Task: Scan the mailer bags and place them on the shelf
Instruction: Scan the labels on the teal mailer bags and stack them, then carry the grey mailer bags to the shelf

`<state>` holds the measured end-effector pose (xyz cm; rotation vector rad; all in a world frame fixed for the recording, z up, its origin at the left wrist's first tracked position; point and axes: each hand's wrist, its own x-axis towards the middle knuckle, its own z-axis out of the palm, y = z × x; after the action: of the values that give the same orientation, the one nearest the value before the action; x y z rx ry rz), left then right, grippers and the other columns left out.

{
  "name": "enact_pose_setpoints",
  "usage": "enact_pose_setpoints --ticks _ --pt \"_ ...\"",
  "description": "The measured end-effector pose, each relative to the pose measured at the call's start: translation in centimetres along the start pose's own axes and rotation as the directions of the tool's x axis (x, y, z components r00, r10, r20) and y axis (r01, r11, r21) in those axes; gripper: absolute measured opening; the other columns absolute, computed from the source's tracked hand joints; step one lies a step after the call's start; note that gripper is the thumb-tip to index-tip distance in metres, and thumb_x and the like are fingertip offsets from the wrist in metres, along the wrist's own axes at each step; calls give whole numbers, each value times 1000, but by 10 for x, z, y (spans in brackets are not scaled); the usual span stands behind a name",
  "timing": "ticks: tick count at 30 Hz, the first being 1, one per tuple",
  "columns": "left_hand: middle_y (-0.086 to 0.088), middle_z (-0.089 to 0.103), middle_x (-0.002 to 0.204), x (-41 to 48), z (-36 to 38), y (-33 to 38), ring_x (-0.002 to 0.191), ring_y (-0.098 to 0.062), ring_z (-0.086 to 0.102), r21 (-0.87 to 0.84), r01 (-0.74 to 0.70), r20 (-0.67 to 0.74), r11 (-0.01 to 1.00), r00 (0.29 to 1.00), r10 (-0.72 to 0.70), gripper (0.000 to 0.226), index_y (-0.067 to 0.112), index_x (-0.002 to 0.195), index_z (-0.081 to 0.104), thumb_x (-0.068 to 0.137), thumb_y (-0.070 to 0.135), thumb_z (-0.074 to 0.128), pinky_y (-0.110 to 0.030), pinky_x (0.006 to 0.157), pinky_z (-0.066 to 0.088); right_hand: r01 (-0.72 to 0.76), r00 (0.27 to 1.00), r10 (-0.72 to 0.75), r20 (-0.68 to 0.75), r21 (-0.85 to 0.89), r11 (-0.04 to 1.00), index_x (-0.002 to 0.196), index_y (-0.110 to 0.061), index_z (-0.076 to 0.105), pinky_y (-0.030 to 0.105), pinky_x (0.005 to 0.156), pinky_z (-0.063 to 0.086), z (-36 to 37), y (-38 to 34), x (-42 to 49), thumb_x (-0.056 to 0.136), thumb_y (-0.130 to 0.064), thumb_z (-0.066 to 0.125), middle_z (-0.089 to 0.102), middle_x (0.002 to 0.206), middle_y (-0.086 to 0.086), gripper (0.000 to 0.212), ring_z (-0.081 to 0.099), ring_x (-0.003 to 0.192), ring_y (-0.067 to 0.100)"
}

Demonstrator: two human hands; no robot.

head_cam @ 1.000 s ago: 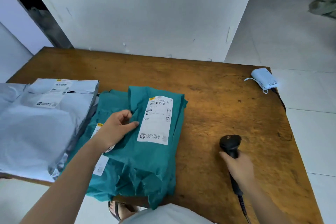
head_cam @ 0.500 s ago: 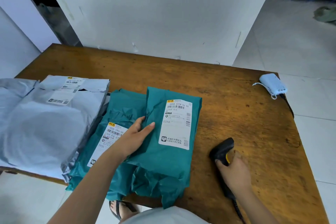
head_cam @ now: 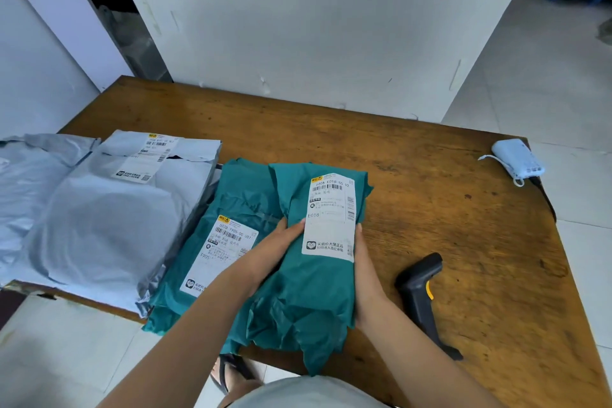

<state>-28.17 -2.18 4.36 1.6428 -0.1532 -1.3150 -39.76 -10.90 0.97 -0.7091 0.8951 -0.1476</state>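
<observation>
A teal mailer bag (head_cam: 311, 295) with a white barcode label lies at the table's near edge, on top of a second teal mailer bag (head_cam: 245, 199). My left hand (head_cam: 276, 252) holds its left side, and my right hand (head_cam: 366, 278) grips its right edge with the thumb lying beside the label. The black barcode scanner (head_cam: 419, 288) with a yellow trigger lies on the table just right of my right hand, held by nothing. Grey mailer bags (head_cam: 99, 215) are stacked at the left.
The wooden table (head_cam: 430, 182) stands against a white wall. A pale blue power bank (head_cam: 518, 159) with a cord sits at the far right corner. Tiled floor lies beyond the right edge, and the scanner's cable runs off the near edge.
My right hand has put the scanner down on the table and moved left onto the top teal bag's right edge. My left hand has shifted along its left side.
</observation>
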Motion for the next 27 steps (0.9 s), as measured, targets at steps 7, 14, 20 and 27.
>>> enact_pose_setpoints --ticks 7,14,20,27 --pt "9 42 141 4 7 2 99 -6 53 108 -38 -48 993 998 43 70 28 148 19 89 50 51 -28 93 39 12 1000 -13 -5 -90 996 114 -26 67 38 81 56 -12 2 3 90 -67 32 76 103 7 59 72 94 24" --pt "8 54 124 -5 -32 4 111 -14 54 175 -148 -190 973 965 181 42 29 139 37 97 38 41 -35 102 42 124 938 -258 -232 -472 873 152 -32 26 40 120 15 -6 -48 -27 87 -75 27 23 159 -6 78 20 147 18" --pt "-8 65 102 -16 -99 29 98 -25 62 293 -334 -195 896 896 398 21 29 115 52 97 20 46 -51 97 47 366 811 -585 -11 -770 522 141 -23 45 22 98 35 49 -65 -44 97 -36 50 46 146 -7 46 46 127 7" --pt "-2 58 111 -28 -214 74 96 -18 59 559 -454 -74 694 806 587 25 24 119 49 98 15 39 -29 70 48 365 815 -540 209 -909 200 129 -13 58 16 92 41 176 -28 -17 94 -28 58 62 127 -2 38 55 110 3"
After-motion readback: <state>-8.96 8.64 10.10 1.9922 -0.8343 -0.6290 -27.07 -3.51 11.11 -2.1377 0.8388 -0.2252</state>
